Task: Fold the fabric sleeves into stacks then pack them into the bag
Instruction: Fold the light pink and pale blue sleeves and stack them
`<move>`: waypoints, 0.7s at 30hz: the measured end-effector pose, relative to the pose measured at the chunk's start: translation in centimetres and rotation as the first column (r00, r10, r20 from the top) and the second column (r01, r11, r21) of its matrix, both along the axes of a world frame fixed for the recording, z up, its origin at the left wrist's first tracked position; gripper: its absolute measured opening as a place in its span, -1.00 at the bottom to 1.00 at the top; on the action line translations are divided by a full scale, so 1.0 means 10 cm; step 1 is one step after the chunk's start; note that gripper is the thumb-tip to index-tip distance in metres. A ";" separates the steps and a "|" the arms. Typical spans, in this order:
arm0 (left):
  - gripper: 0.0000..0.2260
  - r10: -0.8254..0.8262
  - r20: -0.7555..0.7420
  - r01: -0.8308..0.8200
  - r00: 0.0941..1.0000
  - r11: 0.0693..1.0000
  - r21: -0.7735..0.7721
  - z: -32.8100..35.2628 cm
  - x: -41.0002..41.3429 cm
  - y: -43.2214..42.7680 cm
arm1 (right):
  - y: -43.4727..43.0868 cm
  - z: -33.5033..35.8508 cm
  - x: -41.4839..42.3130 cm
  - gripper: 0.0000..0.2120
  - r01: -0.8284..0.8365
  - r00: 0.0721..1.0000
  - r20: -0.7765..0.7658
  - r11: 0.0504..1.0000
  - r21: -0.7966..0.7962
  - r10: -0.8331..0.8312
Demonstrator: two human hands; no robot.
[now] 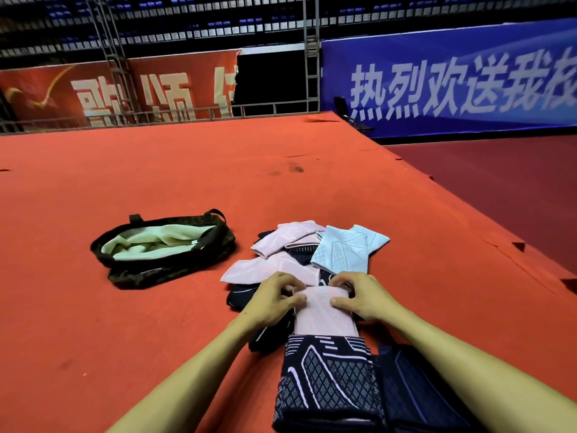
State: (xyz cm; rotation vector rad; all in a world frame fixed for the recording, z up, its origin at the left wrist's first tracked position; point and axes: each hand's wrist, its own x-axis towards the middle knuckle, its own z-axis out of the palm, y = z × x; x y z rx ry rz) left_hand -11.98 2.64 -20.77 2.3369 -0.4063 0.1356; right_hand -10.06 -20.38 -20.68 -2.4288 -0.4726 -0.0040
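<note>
A pink fabric sleeve (324, 317) lies lengthwise in front of me on the red carpet. My left hand (274, 300) pinches its far left corner and my right hand (359, 295) pinches its far right corner. A dark navy patterned sleeve (327, 382) lies over its near end. Beyond my hands sits a loose pile with two pink sleeves (271, 270), a light blue sleeve (343, 251) and dark ones partly hidden underneath. The dark bag (168, 267) with a pale green lining lies open to the left.
The red carpet (156, 170) covers a raised platform whose edge (468, 214) runs diagonally on the right, with darker floor below. More dark fabric (415, 392) lies at my right forearm. A metal rail and banners stand far behind.
</note>
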 end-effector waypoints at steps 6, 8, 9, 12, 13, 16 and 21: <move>-0.72 -0.047 -0.075 0.043 0.996 0.998 -0.051 0.03 0.00 -0.05 | 0.00 -0.02 0.03 -0.67 0.025 0.999 -0.037 0.990 0.137 -0.020; -0.69 -0.063 -0.050 0.057 0.997 0.993 -0.106 0.09 -0.02 -0.08 | 0.01 0.04 0.02 -0.64 0.019 1.000 -0.024 0.978 0.209 -0.015; -0.68 -0.066 -0.037 0.060 0.997 0.986 -0.155 0.14 -0.04 -0.08 | 0.02 0.09 0.02 -0.64 0.017 1.000 -0.010 0.969 0.245 -0.015; -0.66 -0.045 -0.005 0.040 0.999 0.942 -0.334 0.31 -0.09 -0.02 | 0.08 0.31 -0.03 -0.69 0.006 0.998 0.056 0.929 0.370 -0.028; -0.67 -0.022 0.002 0.021 1.000 0.925 -0.379 0.40 -0.13 0.02 | 0.13 0.41 -0.06 -0.71 0.002 0.997 0.074 0.911 0.412 -0.036; -0.74 0.071 0.026 -0.049 0.997 0.874 -0.484 0.73 -0.27 0.19 | 0.36 0.76 -0.22 -0.79 -0.068 0.990 0.143 0.867 0.493 -0.004; -0.76 0.147 -0.011 -0.132 0.989 0.848 -0.514 1.14 -0.61 0.64 | 0.83 1.12 -0.55 -0.85 -0.157 0.981 0.181 0.852 0.499 0.075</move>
